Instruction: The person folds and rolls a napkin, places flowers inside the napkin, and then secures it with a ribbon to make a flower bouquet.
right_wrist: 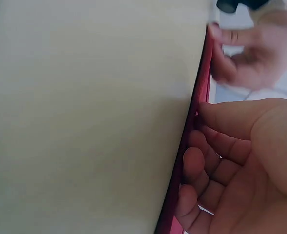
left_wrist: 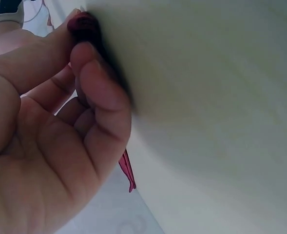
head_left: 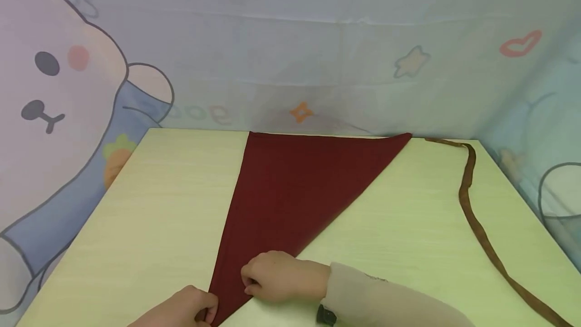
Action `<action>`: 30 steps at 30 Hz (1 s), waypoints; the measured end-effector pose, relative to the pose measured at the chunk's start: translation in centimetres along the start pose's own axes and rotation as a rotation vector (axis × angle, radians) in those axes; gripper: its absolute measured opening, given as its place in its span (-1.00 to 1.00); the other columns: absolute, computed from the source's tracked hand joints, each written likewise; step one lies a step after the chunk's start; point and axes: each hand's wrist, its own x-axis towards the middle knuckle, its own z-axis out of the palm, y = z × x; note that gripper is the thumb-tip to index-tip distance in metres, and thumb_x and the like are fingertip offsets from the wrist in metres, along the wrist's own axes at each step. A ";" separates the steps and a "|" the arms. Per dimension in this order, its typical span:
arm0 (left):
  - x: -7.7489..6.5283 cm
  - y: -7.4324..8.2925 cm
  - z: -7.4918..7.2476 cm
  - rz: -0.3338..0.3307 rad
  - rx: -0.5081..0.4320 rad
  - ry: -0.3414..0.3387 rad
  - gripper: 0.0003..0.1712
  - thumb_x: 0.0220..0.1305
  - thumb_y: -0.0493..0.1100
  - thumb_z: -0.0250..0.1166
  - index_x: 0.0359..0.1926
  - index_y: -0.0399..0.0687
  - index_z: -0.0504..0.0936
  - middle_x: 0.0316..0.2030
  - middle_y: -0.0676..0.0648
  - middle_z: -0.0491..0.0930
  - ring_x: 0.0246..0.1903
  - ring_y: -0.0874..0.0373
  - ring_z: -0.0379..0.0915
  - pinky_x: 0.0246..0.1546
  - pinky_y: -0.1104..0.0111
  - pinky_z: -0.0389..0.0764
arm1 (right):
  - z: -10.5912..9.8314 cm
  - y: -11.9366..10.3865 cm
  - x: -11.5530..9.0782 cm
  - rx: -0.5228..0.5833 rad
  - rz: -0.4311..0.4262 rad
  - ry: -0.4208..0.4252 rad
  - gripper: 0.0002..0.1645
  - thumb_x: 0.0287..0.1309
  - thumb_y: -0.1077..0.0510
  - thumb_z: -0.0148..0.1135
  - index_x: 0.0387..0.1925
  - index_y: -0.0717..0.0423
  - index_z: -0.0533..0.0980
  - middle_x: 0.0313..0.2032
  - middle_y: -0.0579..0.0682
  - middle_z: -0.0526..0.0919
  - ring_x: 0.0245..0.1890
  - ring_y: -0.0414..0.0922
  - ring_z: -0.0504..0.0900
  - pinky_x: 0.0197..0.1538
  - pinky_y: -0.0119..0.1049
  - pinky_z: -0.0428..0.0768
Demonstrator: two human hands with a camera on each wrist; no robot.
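A dark red cloth (head_left: 290, 191) lies flat on the table in a triangle, its long slanting edge facing right. At its near corner my left hand (head_left: 183, 307) pinches the fabric between thumb and fingers, and the left wrist view shows the bunched cloth tip (left_wrist: 85, 27) there. My right hand (head_left: 277, 276) is a little farther up, on the slanting edge. In the right wrist view its thumb and curled fingers (right_wrist: 194, 163) hold that edge, where layers of cloth show.
A long brown strip (head_left: 474, 226) runs down the right side of the pale table (head_left: 150, 216). A printed curtain (head_left: 272, 54) hangs behind the table's far edge, and the cloth's top edge reaches that far edge. A dark band (head_left: 326, 315) sits by the right sleeve.
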 end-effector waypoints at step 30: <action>0.0 -0.5 -0.8 -0.045 -0.165 -0.003 -0.71 -0.10 -0.51 0.20 -0.57 0.02 0.50 -0.71 0.25 0.24 -0.68 0.44 0.12 -0.61 0.54 0.26 | -3.7 16.9 -8.3 0.182 0.270 0.328 -0.91 0.20 0.18 0.29 -0.35 0.10 0.53 -0.40 -0.12 0.49 -0.40 -0.26 0.42 -0.30 -0.36 0.45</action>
